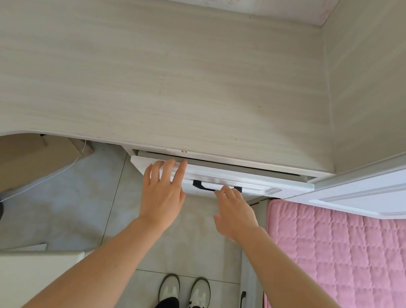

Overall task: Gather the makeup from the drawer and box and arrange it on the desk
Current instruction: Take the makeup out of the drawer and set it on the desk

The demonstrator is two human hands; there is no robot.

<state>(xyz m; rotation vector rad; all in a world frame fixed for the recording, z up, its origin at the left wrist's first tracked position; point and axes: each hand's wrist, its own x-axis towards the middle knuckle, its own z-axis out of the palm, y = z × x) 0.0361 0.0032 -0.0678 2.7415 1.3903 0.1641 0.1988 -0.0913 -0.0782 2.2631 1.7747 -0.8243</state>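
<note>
Pale wood desk (pixel 154 81); white drawer (pixel 258 181) (black handle (pixel 199 184)) ajar

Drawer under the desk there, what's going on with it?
A person stands at the desk with both hands at the white drawer. The left hand lays straight fingers on the drawer's top edge. The right hand has its fingertips at the black handle, though whether it grips is unclear. The drawer is open only a crack, and no makeup shows.
</note>
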